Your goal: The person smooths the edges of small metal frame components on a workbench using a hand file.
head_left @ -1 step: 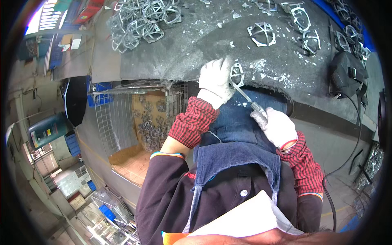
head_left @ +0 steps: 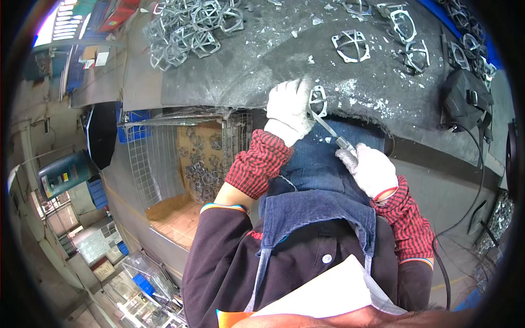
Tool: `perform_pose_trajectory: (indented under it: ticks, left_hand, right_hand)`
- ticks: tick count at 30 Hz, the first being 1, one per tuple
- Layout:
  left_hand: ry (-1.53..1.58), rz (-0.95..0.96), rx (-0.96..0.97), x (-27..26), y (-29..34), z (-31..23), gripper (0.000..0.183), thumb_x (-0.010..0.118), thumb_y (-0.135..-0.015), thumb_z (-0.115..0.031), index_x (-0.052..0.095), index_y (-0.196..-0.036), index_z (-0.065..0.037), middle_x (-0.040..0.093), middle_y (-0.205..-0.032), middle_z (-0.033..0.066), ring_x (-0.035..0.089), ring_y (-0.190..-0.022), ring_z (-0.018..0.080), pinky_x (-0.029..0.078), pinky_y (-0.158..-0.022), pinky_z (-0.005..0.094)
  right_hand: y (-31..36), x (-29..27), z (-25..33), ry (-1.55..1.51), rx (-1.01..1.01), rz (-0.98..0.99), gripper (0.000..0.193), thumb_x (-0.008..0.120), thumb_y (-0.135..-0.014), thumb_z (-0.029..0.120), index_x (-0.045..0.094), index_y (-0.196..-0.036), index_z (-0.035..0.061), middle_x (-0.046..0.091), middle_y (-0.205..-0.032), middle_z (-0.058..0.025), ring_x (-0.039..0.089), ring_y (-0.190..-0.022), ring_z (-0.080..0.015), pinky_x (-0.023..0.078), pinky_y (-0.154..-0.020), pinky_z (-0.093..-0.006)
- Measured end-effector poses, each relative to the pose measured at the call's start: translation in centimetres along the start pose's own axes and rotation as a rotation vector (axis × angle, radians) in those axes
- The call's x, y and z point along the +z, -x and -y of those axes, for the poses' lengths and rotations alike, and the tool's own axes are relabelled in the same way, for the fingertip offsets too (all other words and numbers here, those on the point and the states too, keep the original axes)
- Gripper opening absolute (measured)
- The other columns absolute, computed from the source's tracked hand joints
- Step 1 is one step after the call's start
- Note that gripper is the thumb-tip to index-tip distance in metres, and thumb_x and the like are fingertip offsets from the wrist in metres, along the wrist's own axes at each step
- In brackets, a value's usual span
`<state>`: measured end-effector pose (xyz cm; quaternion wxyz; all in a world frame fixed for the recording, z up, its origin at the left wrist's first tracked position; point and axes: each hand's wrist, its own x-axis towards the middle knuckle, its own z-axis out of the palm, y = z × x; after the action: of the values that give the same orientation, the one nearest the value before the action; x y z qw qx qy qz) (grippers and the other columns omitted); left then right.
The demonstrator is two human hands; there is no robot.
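In white gloves, both my hands work at the near edge of the dark, mat-covered table. My left hand (head_left: pixel 288 107) is closed around the side of a small silver metal frame (head_left: pixel 318 101) with a ring-like opening. Much of that frame is hidden by the glove. My right hand (head_left: pixel 372 170) grips a flat-bladed hand tool (head_left: pixel 330 130) by its grey handle. Its narrow blade slants up and left, and the tip meets the lower edge of the frame. From here I cannot tell whether it is a file or a scraper.
Similar metal frames lie heaped (head_left: pixel 191 30) at the table's far left; a single frame (head_left: pixel 351 46) and others lie far right among pale metal flakes. A black bag (head_left: pixel 465 101) with a cable sits at the right edge. Below left stands a wire cage (head_left: pixel 145 164) holding more frames.
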<state>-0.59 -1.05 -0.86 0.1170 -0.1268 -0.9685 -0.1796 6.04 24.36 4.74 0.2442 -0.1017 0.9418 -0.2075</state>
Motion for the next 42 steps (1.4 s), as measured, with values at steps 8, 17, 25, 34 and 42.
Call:
perform_pose_trajectory:
  ticks: [8, 17, 25, 34, 42]
  left_hand:
    - [-0.003, 0.069, 0.030, -1.7, -0.6, -0.2, 0.074, 0.090, -0.069, -0.032, 0.060, -0.135, -0.014, 0.066, -0.120, 0.0162, 0.064, -0.113, 0.0404, 0.050, -0.097, 0.0532]
    - [0.026, 0.287, 0.289, -3.8, -1.5, 1.6, 0.077, 0.087, -0.076, -0.035, 0.059, -0.140, -0.004, 0.067, -0.124, 0.0191, 0.064, -0.119, 0.0407, 0.050, -0.102, 0.0511]
    - [-0.023, 0.367, 0.265, -4.8, -2.5, 0.7, 0.071, 0.082, -0.076, -0.030, 0.060, -0.138, -0.003, 0.066, -0.124, 0.0187, 0.064, -0.117, 0.0382, 0.052, -0.099, 0.0491]
    - [-0.130, 0.673, 0.440, -6.2, -8.4, 0.0, 0.043, 0.073, -0.075, -0.019, 0.068, -0.116, -0.007, 0.065, -0.108, 0.0177, 0.067, -0.101, 0.0388, 0.056, -0.086, 0.0502]
    - [-0.206, 0.881, 0.449, -5.8, -12.0, -1.8, 0.042, 0.072, -0.076, -0.017, 0.073, -0.116, -0.005, 0.072, -0.108, 0.0203, 0.072, -0.102, 0.0409, 0.058, -0.090, 0.0509]
  right_hand:
    - [-0.9, -2.7, -0.7, 0.099, -0.017, -0.059, 0.061, 0.065, -0.099, 0.064, 0.066, -0.095, 0.0032, 0.072, -0.081, -0.0234, 0.073, -0.081, -0.0449, 0.057, -0.073, -0.0550]
    - [-4.2, -5.9, -1.1, 0.117, -0.020, 0.252, 0.071, 0.060, -0.100, 0.071, 0.072, -0.095, 0.0012, 0.073, -0.079, -0.0206, 0.074, -0.073, -0.0394, 0.058, -0.068, -0.0491]
    - [-3.9, -7.9, 0.4, -0.386, 0.373, 0.717, 0.070, 0.060, -0.100, 0.072, 0.074, -0.105, 0.0029, 0.068, -0.071, -0.0051, 0.065, -0.053, -0.0150, 0.051, -0.049, -0.0316]
    - [-3.5, -9.0, -0.7, 0.275, -0.140, -0.016, 0.062, 0.069, -0.094, 0.066, 0.072, -0.088, 0.0044, 0.072, -0.079, -0.0217, 0.073, -0.079, -0.0434, 0.056, -0.072, -0.0516]
    - [-4.5, -10.5, 0.0, 0.481, -0.227, -0.306, 0.057, 0.072, -0.094, 0.061, 0.069, -0.090, 0.0047, 0.073, -0.077, -0.0187, 0.075, -0.073, -0.0392, 0.058, -0.068, -0.0502]
